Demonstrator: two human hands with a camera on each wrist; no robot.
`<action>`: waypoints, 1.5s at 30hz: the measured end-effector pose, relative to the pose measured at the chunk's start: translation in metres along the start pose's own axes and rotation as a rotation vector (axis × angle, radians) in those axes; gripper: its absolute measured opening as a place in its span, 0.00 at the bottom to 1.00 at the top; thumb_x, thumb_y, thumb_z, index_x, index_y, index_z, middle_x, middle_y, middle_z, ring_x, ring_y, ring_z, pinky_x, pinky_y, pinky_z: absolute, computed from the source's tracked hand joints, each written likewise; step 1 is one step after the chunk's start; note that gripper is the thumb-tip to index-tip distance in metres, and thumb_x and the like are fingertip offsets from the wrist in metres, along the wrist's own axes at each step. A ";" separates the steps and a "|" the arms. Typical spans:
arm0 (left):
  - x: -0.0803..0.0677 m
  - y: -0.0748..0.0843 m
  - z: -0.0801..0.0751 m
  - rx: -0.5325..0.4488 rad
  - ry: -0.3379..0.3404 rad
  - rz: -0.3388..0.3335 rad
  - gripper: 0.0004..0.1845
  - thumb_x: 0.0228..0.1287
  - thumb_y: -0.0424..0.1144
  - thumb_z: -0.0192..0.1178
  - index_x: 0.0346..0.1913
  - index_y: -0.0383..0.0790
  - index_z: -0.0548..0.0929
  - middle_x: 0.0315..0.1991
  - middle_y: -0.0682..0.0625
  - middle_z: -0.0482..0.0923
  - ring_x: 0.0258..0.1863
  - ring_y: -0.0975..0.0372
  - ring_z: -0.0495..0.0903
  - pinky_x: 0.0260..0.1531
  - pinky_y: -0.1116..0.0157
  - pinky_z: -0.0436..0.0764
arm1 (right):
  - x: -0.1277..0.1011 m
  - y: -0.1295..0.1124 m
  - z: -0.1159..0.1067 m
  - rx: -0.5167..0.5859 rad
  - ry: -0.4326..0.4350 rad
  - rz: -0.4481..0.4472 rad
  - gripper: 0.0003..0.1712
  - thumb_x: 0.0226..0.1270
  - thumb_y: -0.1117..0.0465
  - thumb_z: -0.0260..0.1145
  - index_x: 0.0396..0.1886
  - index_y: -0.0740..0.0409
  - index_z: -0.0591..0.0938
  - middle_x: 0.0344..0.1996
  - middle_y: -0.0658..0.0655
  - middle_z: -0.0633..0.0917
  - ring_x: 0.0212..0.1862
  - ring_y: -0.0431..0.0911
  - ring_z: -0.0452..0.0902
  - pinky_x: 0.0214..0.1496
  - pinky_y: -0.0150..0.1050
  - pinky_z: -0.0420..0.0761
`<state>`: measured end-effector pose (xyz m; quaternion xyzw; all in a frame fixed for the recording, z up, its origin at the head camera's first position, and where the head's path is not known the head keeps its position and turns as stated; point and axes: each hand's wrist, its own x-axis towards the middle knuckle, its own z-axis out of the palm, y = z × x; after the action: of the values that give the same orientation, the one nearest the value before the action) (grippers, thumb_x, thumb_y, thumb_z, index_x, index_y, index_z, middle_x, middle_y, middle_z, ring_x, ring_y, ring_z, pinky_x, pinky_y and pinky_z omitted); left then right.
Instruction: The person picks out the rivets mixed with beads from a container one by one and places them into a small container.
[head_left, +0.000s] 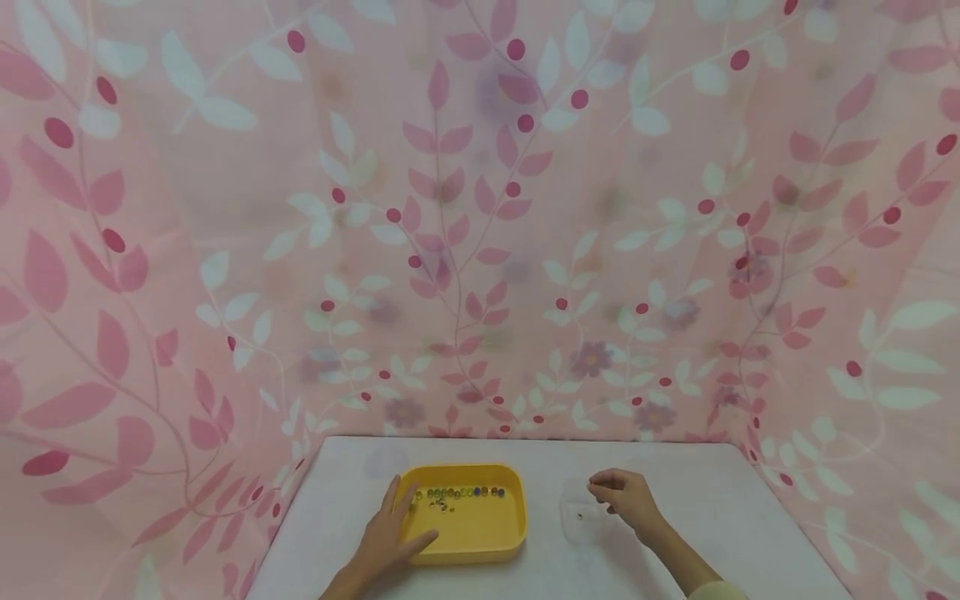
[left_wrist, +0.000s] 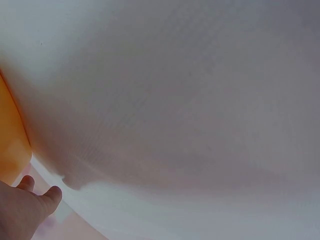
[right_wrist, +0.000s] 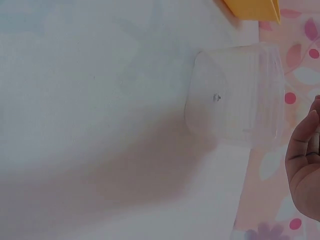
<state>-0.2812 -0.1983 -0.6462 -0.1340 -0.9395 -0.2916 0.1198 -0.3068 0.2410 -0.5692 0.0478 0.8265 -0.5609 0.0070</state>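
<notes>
Left hand (head_left: 384,531): grip is standing released and wide, fingers spreading along the left side of a yellow, rounded-rectangular, plastic-looking tray (head_left: 483,532), thumb reaching over its near left part. The fingers are overlapping the rim; how hard they are pressing cannot be told.

Right hand (head_left: 628,500): fingers are curling inward, thumb and index fingertips coming close together, the hand hovering beside the far right part of a clear, box-shaped plastic container (head_left: 573,532). Whether this grip is pinching anything cannot be told (the right wrist view is cutting off the fingertips).

Inside the tray, a row of small, round, glassy beads in green, amber and blue (head_left: 477,492) is running across the far part. A loose cluster of smaller, shiny pieces (head_left: 442,506) is lying just nearer, left of centre. One tiny, shiny piece (right_wrist: 216,97) is showing at the clear container. Tray and container are resting apart on a white counter (head_left: 697,475).
</notes>
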 end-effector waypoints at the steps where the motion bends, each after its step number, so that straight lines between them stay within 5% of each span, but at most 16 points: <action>1: 0.000 0.000 0.000 0.001 0.002 0.002 0.51 0.54 0.63 0.68 0.74 0.38 0.63 0.75 0.28 0.49 0.53 0.35 0.78 0.45 0.40 0.81 | 0.001 0.002 0.000 -0.002 0.003 0.001 0.13 0.62 0.62 0.72 0.42 0.66 0.86 0.31 0.55 0.88 0.32 0.44 0.79 0.31 0.37 0.81; 17: 0.001 0.002 -0.005 0.000 -0.015 0.006 0.51 0.54 0.63 0.68 0.74 0.37 0.63 0.75 0.27 0.50 0.49 0.37 0.80 0.43 0.42 0.81 | 0.000 0.012 0.004 -0.010 0.004 0.013 0.15 0.61 0.61 0.72 0.43 0.67 0.85 0.30 0.57 0.88 0.31 0.44 0.80 0.29 0.36 0.80; 45: -0.002 0.002 -0.001 -0.051 -0.020 -0.044 0.49 0.56 0.61 0.68 0.75 0.40 0.63 0.77 0.31 0.47 0.61 0.32 0.72 0.51 0.38 0.77 | 0.002 0.025 0.003 -0.052 0.044 0.038 0.13 0.60 0.62 0.72 0.42 0.65 0.87 0.31 0.61 0.88 0.29 0.44 0.79 0.25 0.35 0.74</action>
<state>-0.2788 -0.1975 -0.6448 -0.1194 -0.9356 -0.3166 0.1006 -0.3065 0.2476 -0.5936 0.0755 0.8398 -0.5376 0.0009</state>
